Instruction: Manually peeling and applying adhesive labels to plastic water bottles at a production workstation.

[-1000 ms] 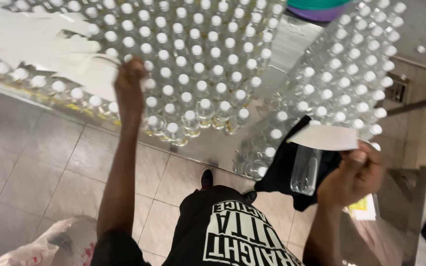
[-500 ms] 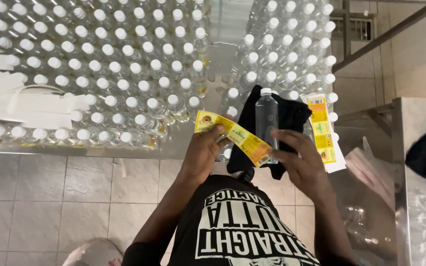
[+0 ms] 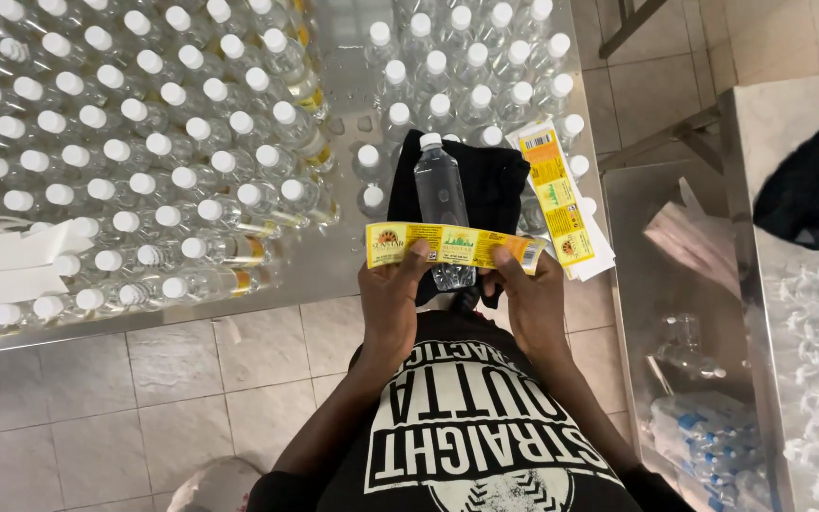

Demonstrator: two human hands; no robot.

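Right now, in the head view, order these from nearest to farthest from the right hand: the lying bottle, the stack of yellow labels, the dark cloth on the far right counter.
1. lying bottle, just up-left of the right hand.
2. stack of yellow labels, up and right.
3. dark cloth, far right counter.

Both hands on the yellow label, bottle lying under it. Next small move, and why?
Probably lower the yellow label onto the clear bottle and press it on. The left hand and right hand hold it stretched flat across the bottle's lower body, and the bottle lies bare on the black cloth. Whether the label already touches the bottle, I cannot tell.
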